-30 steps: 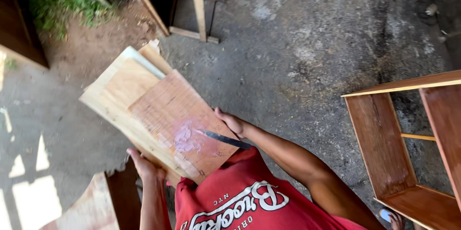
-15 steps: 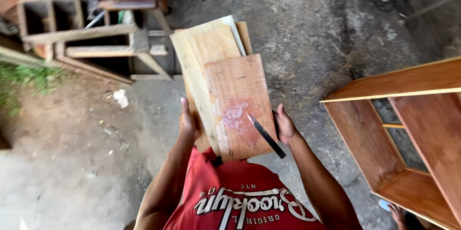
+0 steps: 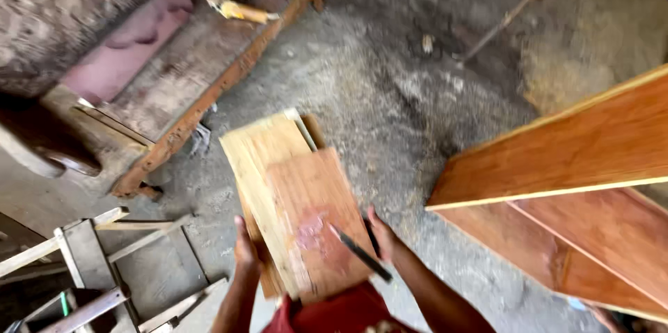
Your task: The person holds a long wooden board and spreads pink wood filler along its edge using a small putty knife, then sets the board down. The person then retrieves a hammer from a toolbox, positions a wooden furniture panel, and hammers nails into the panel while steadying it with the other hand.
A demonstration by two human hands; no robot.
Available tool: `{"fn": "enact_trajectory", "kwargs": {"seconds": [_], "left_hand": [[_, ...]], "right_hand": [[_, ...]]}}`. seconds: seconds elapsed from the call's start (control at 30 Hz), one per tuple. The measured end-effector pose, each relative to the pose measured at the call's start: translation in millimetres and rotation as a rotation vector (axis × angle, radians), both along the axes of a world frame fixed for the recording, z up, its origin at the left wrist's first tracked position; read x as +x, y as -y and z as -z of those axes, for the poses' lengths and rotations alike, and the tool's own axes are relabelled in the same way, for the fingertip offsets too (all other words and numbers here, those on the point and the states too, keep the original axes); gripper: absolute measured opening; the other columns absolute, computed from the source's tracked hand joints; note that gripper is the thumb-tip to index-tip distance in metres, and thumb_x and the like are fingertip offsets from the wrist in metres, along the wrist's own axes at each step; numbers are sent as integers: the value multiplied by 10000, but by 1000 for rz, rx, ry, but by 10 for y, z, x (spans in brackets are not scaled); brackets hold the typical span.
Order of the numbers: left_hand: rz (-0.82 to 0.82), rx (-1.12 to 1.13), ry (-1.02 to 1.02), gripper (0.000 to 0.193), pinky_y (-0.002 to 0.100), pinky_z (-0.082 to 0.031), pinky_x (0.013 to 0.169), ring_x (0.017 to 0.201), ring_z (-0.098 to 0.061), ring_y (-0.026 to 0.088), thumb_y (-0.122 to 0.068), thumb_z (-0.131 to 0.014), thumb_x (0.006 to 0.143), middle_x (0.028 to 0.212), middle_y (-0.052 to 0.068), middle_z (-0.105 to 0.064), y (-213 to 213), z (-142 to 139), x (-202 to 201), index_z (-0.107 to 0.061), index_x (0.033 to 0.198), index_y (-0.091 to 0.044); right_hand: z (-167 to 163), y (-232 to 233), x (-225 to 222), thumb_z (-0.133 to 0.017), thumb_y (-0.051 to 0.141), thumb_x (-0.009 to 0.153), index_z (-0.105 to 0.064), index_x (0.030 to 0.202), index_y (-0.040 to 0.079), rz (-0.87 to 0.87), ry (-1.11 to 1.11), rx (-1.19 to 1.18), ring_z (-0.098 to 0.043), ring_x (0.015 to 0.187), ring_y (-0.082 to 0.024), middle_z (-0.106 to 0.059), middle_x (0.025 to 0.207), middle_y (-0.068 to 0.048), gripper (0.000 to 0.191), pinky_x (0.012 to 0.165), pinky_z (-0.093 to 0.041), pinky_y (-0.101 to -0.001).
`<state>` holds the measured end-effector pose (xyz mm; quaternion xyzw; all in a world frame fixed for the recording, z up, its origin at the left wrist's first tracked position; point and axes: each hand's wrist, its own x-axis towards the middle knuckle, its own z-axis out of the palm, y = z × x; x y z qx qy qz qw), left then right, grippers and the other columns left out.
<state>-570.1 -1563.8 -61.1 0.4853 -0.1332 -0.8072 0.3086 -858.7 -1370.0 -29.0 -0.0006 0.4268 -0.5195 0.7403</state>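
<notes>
Closest in, the left hand [image 3: 245, 253] and the right hand [image 3: 381, 234] clasp a stack of wooden boards [image 3: 296, 197] by its two side edges, fingers wrapped on the wood, a dark pencil [image 3: 362, 253] lying across the reddish top board by the right hand. Below spreads a dusty grey concrete floor [image 3: 390, 82] with sawdust, an orange-brown cabinet [image 3: 591, 187] at right. Farther off, a worn wooden desk [image 3: 188, 68] carries scattered tools.

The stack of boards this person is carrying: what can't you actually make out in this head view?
- Lower boards: how many, hidden under the reddish top board.
- Left hand and right hand: fingers hidden beneath the stack.
- Dark tool on top: too blurred to identify.
- Items on the workbench: motion-blurred.
</notes>
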Motion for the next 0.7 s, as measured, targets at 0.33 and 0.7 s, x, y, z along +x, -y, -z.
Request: {"fn": "enact_trajectory", "kwargs": {"seconds": [0.33,0.7], "left_hand": [[-140,172,117,949,526,-545,969,1151,-668,372,-792,-420,904,1363,201,-641,2539,124,-1184,-522,1470,-37],[-258,-32,224,945,452,-532,1024,1214,-665,304,-762,-555,876,1361,210,-660,5104,1101,-1457,-587,1368,45]], "right_hand": [[141,2992,-1328,-354,772,912,-417,1552,58,-162,-29,86,-526,1376,-274,-536,1525,-129,961,1161,-395,-448],[1305,5732,-1476,-310,743,959,-436,1539,17,-156,-27,90,-532,1386,-282,-544,1526,-136,938,1152,-401,-442]]}}
